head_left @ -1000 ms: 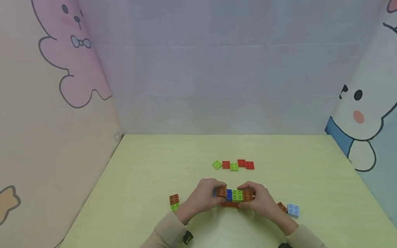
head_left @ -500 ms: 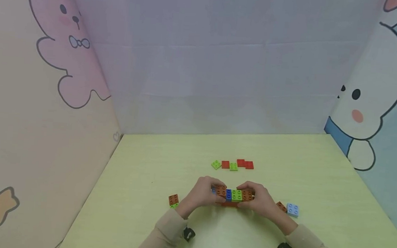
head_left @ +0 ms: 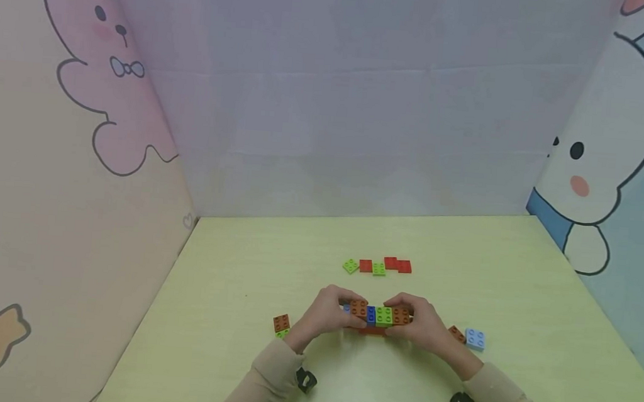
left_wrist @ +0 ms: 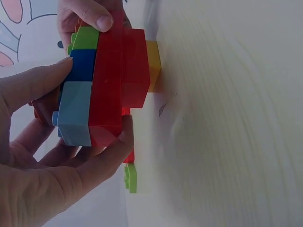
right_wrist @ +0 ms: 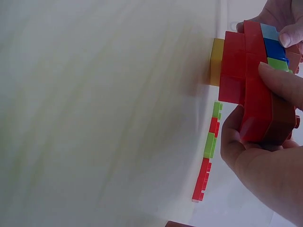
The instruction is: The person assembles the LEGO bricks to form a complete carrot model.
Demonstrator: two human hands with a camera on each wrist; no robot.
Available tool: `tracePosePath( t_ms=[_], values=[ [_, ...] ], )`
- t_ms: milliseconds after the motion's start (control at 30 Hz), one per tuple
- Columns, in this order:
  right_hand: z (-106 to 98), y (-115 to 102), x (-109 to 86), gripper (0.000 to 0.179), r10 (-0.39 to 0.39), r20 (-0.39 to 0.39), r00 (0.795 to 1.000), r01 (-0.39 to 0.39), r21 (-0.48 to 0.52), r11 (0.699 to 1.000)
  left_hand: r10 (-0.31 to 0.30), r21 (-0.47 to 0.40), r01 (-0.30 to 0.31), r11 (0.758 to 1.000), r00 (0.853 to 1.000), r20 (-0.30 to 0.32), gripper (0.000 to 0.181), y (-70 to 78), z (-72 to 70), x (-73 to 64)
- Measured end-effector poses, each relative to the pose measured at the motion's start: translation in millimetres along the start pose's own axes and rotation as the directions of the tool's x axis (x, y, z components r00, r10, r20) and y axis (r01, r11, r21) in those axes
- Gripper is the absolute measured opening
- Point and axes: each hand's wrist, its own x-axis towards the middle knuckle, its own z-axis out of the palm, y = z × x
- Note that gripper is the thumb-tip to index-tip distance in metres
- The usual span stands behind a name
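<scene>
I see left hand (head_left: 329,313) and right hand (head_left: 427,326) each gripping one end of the block stack (left_wrist: 106,80) | stack between them over the surface (head_left: 249,264), yellow block (left_wrist: 154,66) lowest; whether it touches down I can't tell | flat red and green pieces (head_left: 365,265) beyond | brown block (head_left: 281,323) left, light-blue block (head_left: 475,340) right

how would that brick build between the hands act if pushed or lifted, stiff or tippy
The brick build would probably lift as one stiff piece, since its rows look tightly joined. Pushed, it may tip: the long red row spreads well past the yellow block below.
</scene>
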Motion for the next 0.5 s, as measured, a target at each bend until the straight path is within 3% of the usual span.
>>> tracePosePath(
  t_ms=[500],
  values=[
    [-0.5, -2.3, 0.8, 0.042, 0.025, -0.007, 1.0, -0.026, -0.006, 1.0, -0.029, 0.017, 0.029, 0.999, 1.0, -0.007, 0.036, 5.9, 1.8, -1.2]
  ],
)
